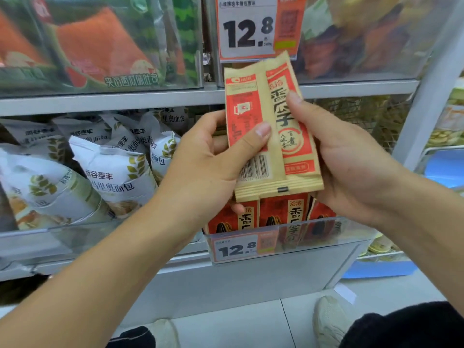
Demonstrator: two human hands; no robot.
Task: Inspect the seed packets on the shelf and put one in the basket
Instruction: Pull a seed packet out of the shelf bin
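I hold two tan and red seed packets upright in front of the shelf. My left hand [211,156] grips the left seed packet [244,116], its back with a barcode facing me, thumb across its front. My right hand [339,156] grips the right seed packet [288,116], which shows its front print and overlaps the left one from behind. Below them more red seed packets [281,213] stand in a clear shelf bin [326,232]. No basket is in view.
White bread bags [113,172] fill the shelf to the left. A price tag reading 12.8 [258,28] hangs above, another [238,248] on the bin front. Blue containers [444,169] sit at the right. My shoes [331,320] rest on the floor tiles.
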